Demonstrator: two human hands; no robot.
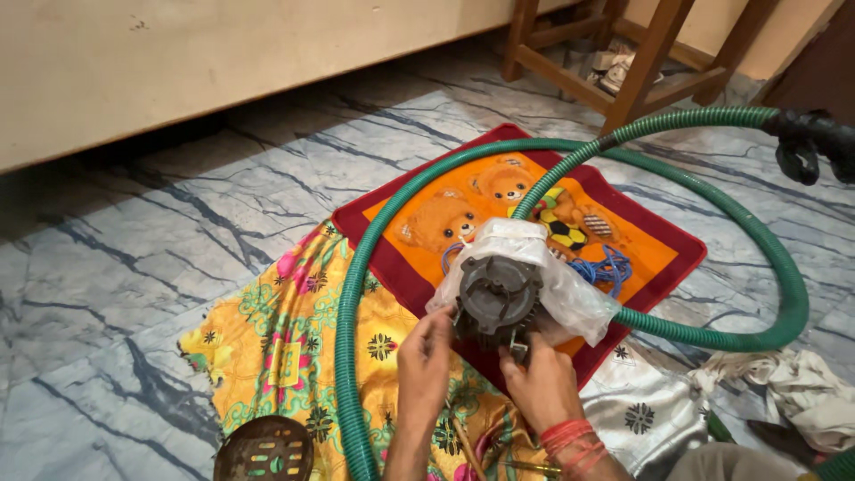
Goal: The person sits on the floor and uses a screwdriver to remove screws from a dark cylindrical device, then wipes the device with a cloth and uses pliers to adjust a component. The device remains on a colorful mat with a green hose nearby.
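Observation:
A dark grey finned motor (pixel 497 298), partly wrapped in clear plastic sheet (pixel 570 294), lies on a red and orange mat with bear pictures (pixel 463 209). My left hand (pixel 426 356) touches the motor's near left edge with its fingertips. My right hand (pixel 537 383), with red threads around the wrist, pinches a small metal part at the motor's near end. A ribbed green hose (pixel 356 294) loops around the mat and runs behind the motor.
A yellow floral cloth (pixel 276 347) lies under my arms on the marbled floor (pixel 107 294). A round dark metal grille (pixel 264 450) sits at the bottom left. Blue wire (pixel 610 267) lies beside the motor. Wooden stool legs (pixel 641 62) stand behind. White rags (pixel 793 379) lie at right.

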